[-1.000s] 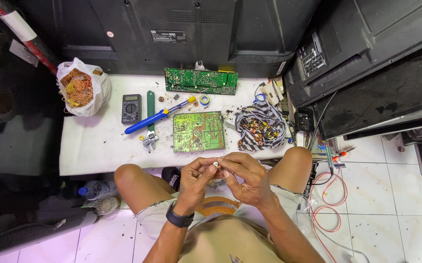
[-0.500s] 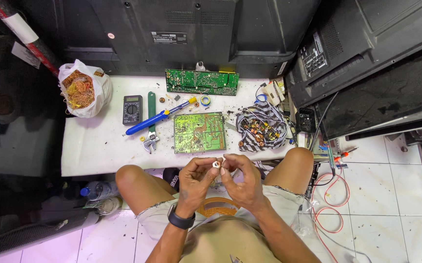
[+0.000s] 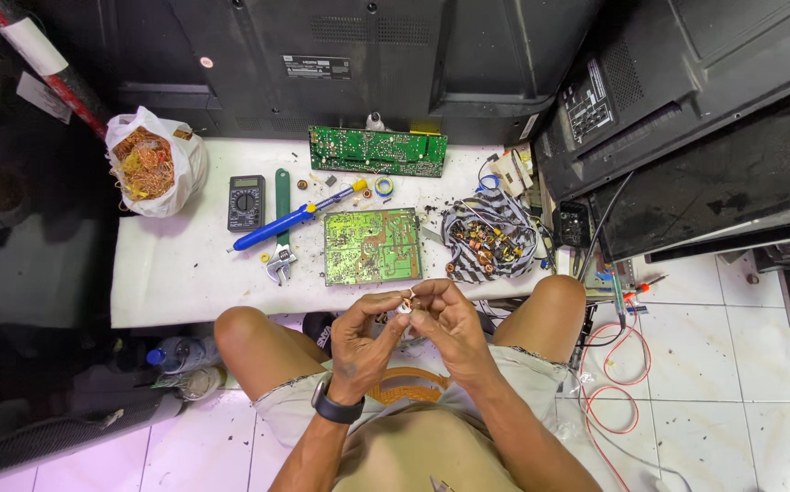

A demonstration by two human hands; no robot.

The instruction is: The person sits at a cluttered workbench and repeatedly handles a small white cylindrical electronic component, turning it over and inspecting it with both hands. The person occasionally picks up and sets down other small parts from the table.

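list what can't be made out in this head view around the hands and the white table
- Small part, head view: too small to identify, mostly covered by left hand and right hand fingertips.
- Bits by the wire bundle: too small.
- Bag contents: a blurred tangle.
- Bottles: partly hidden under the white table.

1. Left hand (image 3: 365,335) is raised above the lap, fingers curled, fingertips pinched together.
2. Right hand (image 3: 445,321) meets it fingertip to fingertip, fingers bent.
3. Both forearms angle inward from the torso; knees spread apart.
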